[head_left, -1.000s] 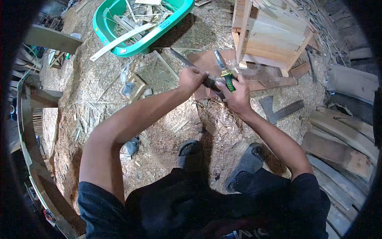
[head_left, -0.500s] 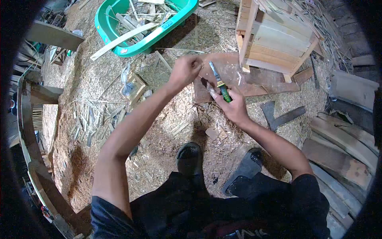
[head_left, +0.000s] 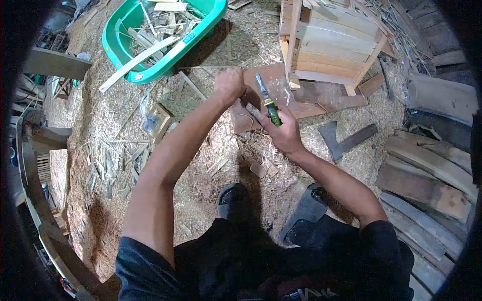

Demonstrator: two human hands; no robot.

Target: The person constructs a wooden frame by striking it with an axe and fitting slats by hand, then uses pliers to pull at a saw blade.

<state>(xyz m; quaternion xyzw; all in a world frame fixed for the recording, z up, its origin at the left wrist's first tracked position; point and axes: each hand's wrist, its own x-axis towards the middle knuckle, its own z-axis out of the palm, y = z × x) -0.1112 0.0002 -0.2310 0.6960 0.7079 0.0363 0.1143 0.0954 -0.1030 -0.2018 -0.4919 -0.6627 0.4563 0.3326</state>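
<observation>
Cutting step in hand: the right hand (head_left: 287, 134) is clamping its grip round the green-handled knife (head_left: 271, 111) — the left hand (head_left: 229, 84) is clenching shut, contents not discernible. The next stroke is likely calling for a blade path clear of that fist.

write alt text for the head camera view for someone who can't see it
Seen from above, a person's right hand grips a green-handled knife, blade pointing away, with the closed left hand beside it over a brown board. Around them lie sawdust, a green tub of wood offcuts and a slatted wooden crate.
</observation>
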